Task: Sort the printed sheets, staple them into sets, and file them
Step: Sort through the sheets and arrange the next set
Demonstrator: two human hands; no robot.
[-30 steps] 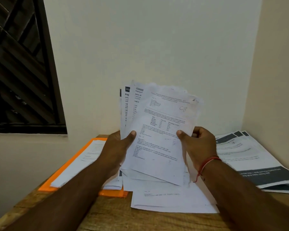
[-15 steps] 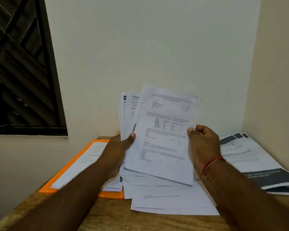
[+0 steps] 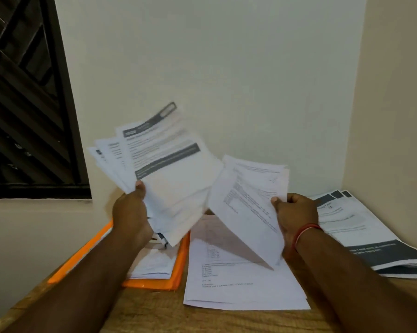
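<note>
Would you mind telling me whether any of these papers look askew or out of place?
Yes: the bundle in the left hand is fanned out unevenly, its edges not squared. The pile on the table is loosely offset too. Nothing looks torn or spilled.

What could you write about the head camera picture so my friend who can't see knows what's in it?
A person's left hand holds up a fanned stack of printed sheets while the right hand holds a thinner bunch beside it. Below, on a wooden table, lie an orange folder, a white paper pile and dark-banded printouts.
</note>
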